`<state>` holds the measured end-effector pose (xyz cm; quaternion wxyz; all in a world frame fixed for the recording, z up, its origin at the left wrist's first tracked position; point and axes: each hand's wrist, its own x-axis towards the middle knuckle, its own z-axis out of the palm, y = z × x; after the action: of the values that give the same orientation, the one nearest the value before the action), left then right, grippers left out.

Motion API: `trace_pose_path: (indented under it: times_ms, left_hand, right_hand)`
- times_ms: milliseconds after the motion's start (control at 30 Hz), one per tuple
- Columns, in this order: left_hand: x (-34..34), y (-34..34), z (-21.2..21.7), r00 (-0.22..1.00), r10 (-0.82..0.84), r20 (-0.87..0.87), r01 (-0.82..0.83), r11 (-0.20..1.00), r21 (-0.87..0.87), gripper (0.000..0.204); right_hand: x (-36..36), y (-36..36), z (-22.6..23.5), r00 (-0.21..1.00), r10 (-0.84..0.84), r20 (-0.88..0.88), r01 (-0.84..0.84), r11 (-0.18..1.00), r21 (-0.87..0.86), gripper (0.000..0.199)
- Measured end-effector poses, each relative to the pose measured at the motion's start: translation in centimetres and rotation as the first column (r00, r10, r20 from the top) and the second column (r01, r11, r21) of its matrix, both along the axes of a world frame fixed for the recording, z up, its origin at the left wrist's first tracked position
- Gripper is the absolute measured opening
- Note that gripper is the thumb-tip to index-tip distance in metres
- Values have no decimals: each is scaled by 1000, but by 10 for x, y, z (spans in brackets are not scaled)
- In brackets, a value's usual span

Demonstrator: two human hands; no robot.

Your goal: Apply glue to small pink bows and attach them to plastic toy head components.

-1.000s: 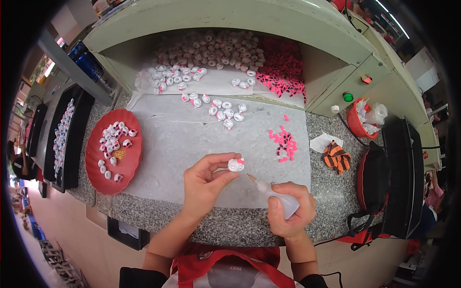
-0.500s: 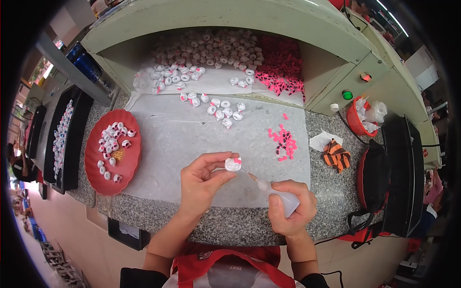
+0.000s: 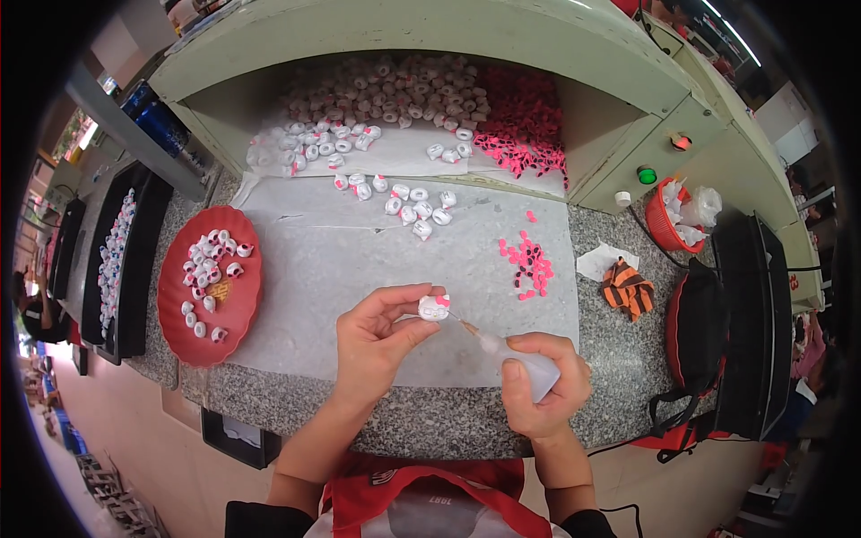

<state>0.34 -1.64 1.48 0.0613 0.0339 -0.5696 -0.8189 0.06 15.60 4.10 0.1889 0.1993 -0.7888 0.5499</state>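
My left hand (image 3: 370,334) pinches a small white figure head (image 3: 434,308) with a pink bow between thumb and fingers. Wrapped in my right hand (image 3: 544,381) is a translucent squeeze bottle (image 3: 531,367), its thin needle tip reaching to the right side of the head; whether it touches I cannot tell. Farther back on the white sheet (image 3: 359,260) lie several similar white pieces (image 3: 418,212). Small pink and black pieces (image 3: 529,264) are scattered to the right. At the left, a red scalloped plate (image 3: 181,269) holds several white pieces with pink parts.
A shelf recess holds a heap of white pieces (image 3: 395,90) and a pink pile (image 3: 523,117). On the right are an orange-and-black striped cloth (image 3: 628,291), a red basket (image 3: 661,221) and a black bag (image 3: 698,336). A black tray (image 3: 143,260) stands far left.
Almost nothing differs. Both hands hold the same pose, with the needle tip still at the white head; the whole view has shifted very slightly.
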Motion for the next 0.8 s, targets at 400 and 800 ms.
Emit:
trace_pose_path:
  times_ms: [400, 800]
  left_hand:
    - [-1, 1, -7, 998, -33, 44, 32, 999, 21, 34]
    - [-3, 11, -12, 944, -273, 186, 199, 919, 341, 34]
  right_hand:
    - [-7, 3, 11, 975, 17, 219, 7, 994, -112, 12]
    - [-112, 114, -76, 785, -614, -87, 475, 506, 720, 26]
